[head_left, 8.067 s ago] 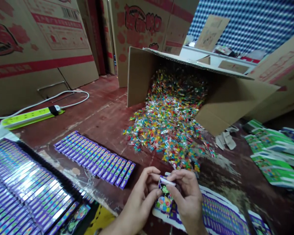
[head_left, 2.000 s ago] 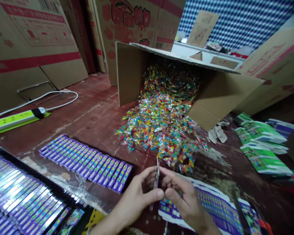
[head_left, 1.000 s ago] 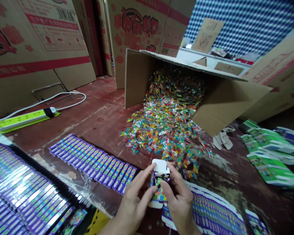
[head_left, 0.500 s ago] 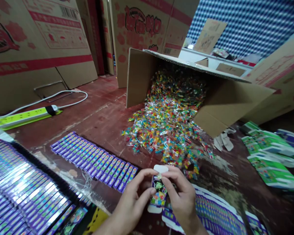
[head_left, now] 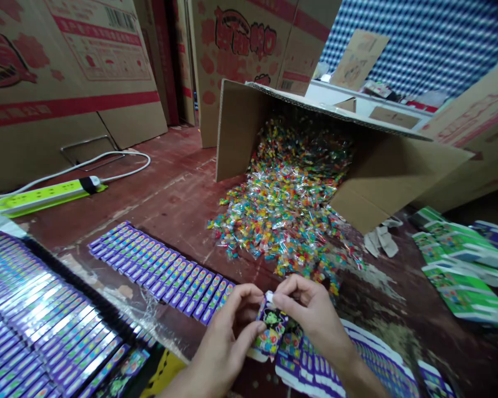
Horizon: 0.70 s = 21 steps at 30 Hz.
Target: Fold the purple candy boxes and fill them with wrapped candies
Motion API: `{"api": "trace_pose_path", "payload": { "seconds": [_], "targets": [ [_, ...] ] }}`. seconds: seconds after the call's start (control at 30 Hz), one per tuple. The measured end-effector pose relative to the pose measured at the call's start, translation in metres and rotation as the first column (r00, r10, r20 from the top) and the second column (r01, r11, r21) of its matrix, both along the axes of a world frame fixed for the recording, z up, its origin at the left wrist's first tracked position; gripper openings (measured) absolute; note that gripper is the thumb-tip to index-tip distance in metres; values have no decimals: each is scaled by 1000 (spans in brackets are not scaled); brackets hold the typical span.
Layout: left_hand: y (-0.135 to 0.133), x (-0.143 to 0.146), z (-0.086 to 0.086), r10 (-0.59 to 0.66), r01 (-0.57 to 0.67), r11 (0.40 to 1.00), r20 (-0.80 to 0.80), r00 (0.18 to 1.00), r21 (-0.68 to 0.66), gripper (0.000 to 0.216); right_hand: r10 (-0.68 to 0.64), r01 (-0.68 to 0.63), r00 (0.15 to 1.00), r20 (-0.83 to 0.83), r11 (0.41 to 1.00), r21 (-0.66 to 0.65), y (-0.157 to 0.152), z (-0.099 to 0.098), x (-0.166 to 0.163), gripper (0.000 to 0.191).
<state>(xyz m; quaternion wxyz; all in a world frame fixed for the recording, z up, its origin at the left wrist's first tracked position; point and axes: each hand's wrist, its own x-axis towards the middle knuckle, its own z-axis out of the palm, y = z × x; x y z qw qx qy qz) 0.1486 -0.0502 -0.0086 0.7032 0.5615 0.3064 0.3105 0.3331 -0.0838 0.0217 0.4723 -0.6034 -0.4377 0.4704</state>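
A small printed candy box (head_left: 270,330), dark with green and coloured pictures, stands between my two hands near the bottom middle. My left hand (head_left: 228,337) grips it along its left side, thumb on the front face. At its top end, the fingers of my right hand (head_left: 309,309) pinch the white flap (head_left: 269,298). Under my right wrist lies a fanned row of flat purple boxes (head_left: 377,354). Just beyond my hands spreads a heap of small clear packets of colourful candy (head_left: 278,215), spilling from a cardboard carton (head_left: 365,166) lying on its side.
A row of purple boxes (head_left: 161,268) lies left of my hands, with more packed rows (head_left: 45,309) at far left. A power strip (head_left: 45,196) with a white cord sits behind them. Green flat boxes (head_left: 465,276) are at right. Large cartons (head_left: 249,61) stand behind.
The white top flap, upright before, now shows much less, with my right fingers over it. My right hand has shifted slightly, and the box leans a little more.
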Motion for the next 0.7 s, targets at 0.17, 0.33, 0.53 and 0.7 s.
{"api": "trace_pose_path", "payload": {
  "seconds": [0.17, 0.33, 0.53, 0.7],
  "targets": [
    [-1, 1, -2, -33, 33, 999, -16, 999, 10, 41, -4, 4, 997, 75, 1000, -2, 1, -1, 2, 29],
    [2, -1, -4, 1, -1, 1000, -62, 998, -3, 42, -26, -71, 913, 408, 973, 221, -14, -2, -6, 11],
    [6, 4, -4, 39, -32, 993, 61, 997, -112, 30, 92, -270, 678, 729, 954, 132, -33, -4, -13, 91],
    [10, 5, -2, -49, 49, 999, -99, 994, -6, 18, 239, -346, 697, 676, 938, 25, -39, 9, 5, 99]
  ]
}}
